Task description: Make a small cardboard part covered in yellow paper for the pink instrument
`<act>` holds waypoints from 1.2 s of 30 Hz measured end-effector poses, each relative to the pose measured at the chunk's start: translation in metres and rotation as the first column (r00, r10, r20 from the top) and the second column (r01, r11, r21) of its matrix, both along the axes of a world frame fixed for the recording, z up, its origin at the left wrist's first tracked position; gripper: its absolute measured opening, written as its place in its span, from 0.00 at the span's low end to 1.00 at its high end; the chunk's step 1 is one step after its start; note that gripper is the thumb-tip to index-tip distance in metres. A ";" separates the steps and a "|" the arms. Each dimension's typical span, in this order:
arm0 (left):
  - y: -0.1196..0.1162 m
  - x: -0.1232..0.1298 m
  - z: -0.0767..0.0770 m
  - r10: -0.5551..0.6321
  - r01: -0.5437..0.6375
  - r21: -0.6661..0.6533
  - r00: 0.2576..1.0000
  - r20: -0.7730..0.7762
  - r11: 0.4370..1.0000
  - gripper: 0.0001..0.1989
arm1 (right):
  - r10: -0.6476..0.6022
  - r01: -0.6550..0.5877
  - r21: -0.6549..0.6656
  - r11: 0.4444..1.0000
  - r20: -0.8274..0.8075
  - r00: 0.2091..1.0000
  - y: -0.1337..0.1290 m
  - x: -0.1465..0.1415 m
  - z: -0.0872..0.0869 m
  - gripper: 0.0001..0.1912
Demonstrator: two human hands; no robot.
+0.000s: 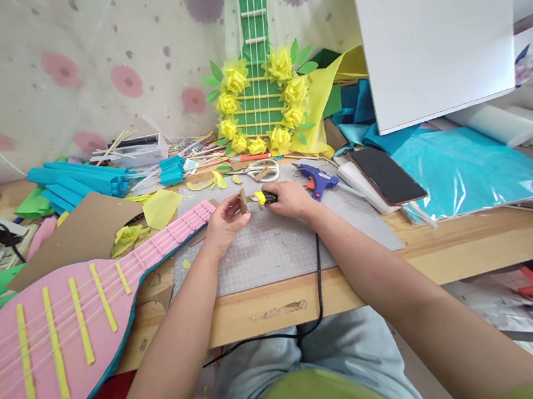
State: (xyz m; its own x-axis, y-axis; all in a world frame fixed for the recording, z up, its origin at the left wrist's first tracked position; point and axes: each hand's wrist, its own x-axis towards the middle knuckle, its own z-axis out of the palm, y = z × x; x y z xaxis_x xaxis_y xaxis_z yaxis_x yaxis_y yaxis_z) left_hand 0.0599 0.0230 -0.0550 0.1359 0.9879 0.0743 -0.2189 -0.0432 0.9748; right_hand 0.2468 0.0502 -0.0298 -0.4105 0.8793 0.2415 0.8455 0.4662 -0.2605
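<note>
Over the grey cutting mat (265, 253), my left hand (227, 222) pinches a small brown cardboard piece (243, 202). My right hand (287, 199) is wrapped round a yellow and black utility knife (264, 197), its blade end pointing left at the cardboard, very near or touching it. A blue glue gun (318, 179) lies just right of my right hand. Scissors with white handles (268, 171) rest behind the hands. The neck of a pink paper guitar (88, 322) reaches close to my left hand.
A green guitar with yellow flowers (258, 99) stands at the back. On the right are a black phone (386, 174), a blue plastic-wrapped pack (475, 173) and a white board (436, 24). Brown cardboard (79, 232) and blue paper rolls (81, 181) lie left. A black cable (319, 279) crosses the table edge.
</note>
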 end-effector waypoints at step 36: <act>0.001 0.000 -0.001 -0.080 0.076 0.095 0.996 0.037 0.993 0.27 | 0.135 -0.128 0.078 0.989 -0.085 0.987 -0.006 0.002 0.006 0.08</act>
State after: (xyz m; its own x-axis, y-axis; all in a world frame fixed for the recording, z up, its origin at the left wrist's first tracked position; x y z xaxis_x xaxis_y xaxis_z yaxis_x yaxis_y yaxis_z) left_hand 0.0596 0.0236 -0.0562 0.2074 0.9629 0.1726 -0.2644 -0.1147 0.9576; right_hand 0.2486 0.0438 -0.0240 -0.4951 0.7983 0.3428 0.7505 0.5918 -0.2942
